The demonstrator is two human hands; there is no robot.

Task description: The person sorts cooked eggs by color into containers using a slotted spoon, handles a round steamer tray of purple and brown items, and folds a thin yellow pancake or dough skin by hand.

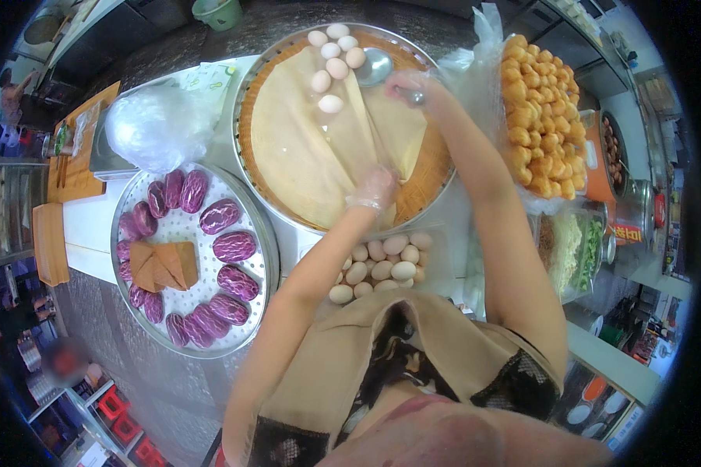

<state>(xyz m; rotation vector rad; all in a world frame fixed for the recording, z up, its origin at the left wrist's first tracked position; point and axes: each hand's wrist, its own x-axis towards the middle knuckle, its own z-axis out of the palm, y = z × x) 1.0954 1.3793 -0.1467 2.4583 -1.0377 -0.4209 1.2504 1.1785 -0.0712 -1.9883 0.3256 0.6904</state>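
Observation:
A large round tray with a metal rim and woven bamboo base (429, 192) lies before me, bearing thin pale-yellow sheets (295, 140) that look like tofu skin. My left hand (377, 188), in a clear plastic glove, is closed at a fold of these sheets near the tray's front; its fingertips are blurred. At the tray's far right my gloved right hand (410, 87) is wrapped around a metal ladle, whose round bowl (375, 67) rests on the sheets. Several loose eggs (337, 69) sit beside the ladle, partly on the sheets.
Left stands a perforated metal tray (204, 315) with purple, white-streaked oblong pieces (233, 246) and a brown block (163, 265). Behind it is a bag of clear plastic (158, 128). More eggs (381, 269) sit close to my body. Bagged golden fried dough (540, 117) and chopped-food containers (569, 251) stand right.

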